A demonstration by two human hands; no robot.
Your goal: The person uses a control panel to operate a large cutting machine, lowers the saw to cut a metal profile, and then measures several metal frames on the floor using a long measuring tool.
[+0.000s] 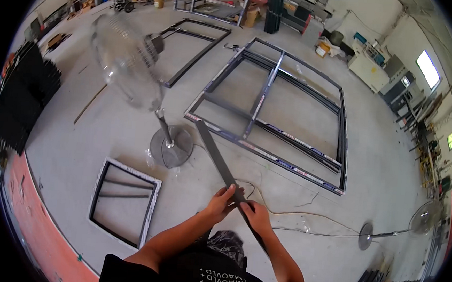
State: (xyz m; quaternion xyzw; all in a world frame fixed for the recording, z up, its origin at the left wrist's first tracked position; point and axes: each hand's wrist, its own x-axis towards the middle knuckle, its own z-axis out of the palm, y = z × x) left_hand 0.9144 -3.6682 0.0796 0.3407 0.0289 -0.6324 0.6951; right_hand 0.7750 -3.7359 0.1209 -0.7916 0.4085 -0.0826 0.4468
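A long dark grey metal bar (217, 158) slants across in front of me, its far end reaching up toward the near edge of the large frames. My left hand (221, 201) is closed around the bar at about its middle, thumb on top. Just below it, my right hand (256, 216) grips the same bar. The bar's near end runs down beside my right forearm. Beyond it, large dark rectangular frames (299, 171) with crossbars lie stacked on the floor. A smaller frame (150, 214) with pale edges lies at the lower left.
A standing fan (170, 147) is at the left, and another fan (366, 236) at the right. A pale cable (309, 214) trails over the floor. Another frame (200, 56) lies farther back. Dark stacked profiles (27, 92) stand far left; machines (370, 67) line the right wall.
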